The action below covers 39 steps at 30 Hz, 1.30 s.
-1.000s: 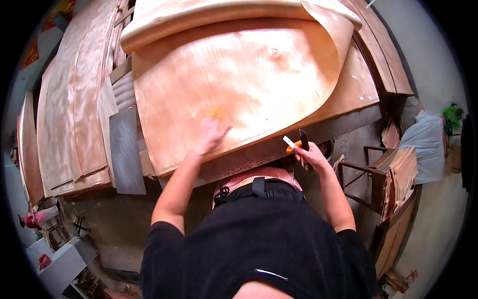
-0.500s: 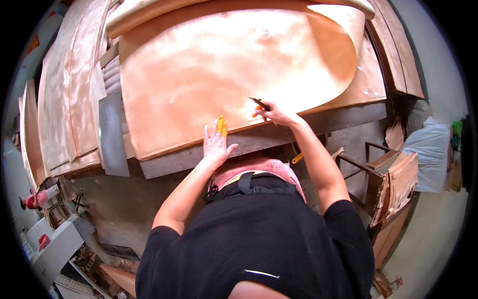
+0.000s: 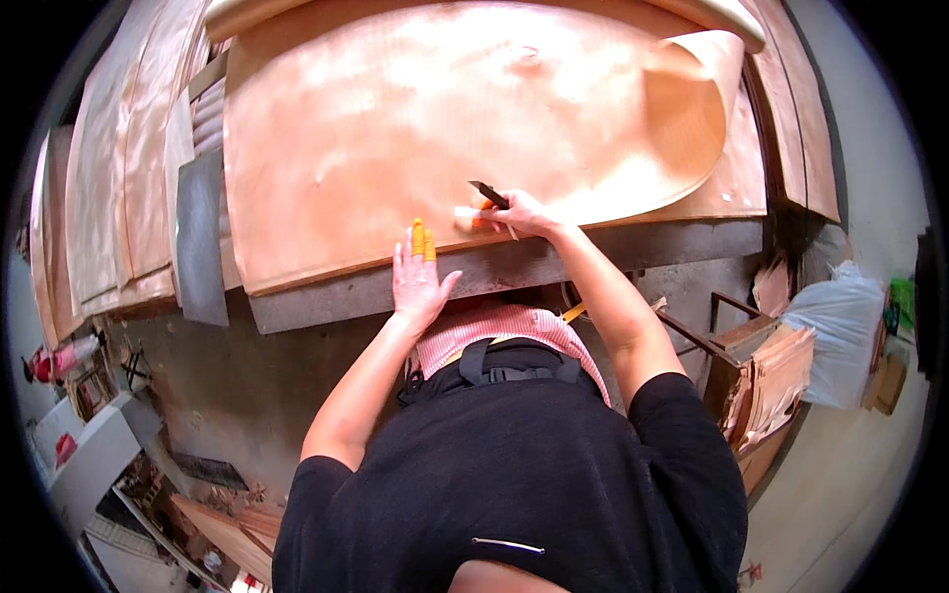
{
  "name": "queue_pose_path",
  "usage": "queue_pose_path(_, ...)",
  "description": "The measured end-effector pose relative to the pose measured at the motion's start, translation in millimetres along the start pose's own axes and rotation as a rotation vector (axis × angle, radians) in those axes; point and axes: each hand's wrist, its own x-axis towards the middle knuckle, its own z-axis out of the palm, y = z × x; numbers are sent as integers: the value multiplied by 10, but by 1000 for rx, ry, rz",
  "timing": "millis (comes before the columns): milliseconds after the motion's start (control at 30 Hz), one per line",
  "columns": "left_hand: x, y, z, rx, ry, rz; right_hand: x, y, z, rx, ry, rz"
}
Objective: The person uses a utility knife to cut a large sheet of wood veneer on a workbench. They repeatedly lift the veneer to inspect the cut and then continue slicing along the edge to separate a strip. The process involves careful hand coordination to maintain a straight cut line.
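A large sheet of thin tan wood veneer (image 3: pixel 395 138) lies before me, its right end curled over on itself. My left hand (image 3: pixel 419 285) rests open at its near edge, fingers stretched out, two of them wrapped in yellow. To its right, my right hand (image 3: pixel 524 213) is closed around a dark knife (image 3: pixel 487 193), whose slanted tip points to the far left, just over the veneer. Something orange shows by the right fingers, perhaps a finger wrap. A small pale patch lies beside them; I cannot tell what it is.
Under the veneer runs a grey slab edge (image 3: pixel 395 287). A rolled sheet (image 3: pixel 707 18) lies along the far side. More veneer stacks (image 3: pixel 104 188) stand left, beside a grey plate (image 3: pixel 202 242). A wooden frame holding veneer scraps (image 3: pixel 771 385) and a plastic-wrapped bundle (image 3: pixel 838 331) stand right.
My right hand has moved slightly left with the knife, closer to my left hand, and the knife shows more plainly. My left hand stays flat at the edge. The whole view has shifted a little.
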Motion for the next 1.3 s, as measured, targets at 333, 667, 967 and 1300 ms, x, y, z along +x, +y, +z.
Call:
queue_pose_path(333, -12, 164, 134, -182, 64, 21, 41, -145, 71, -55, -27, 139)
queue_pose_path(667, 297, 384, 69, 97, 31, 15, -52, -255, 59, -159, -21, 98)
queue_pose_path(967, 317, 347, 121, 149, 31, 28, 120, -491, -43, -1219, 32, -154)
queue_pose_path(1300, 277, 331, 91, 134, -37, -19, 261, -716, -560, -567, -87, 6)
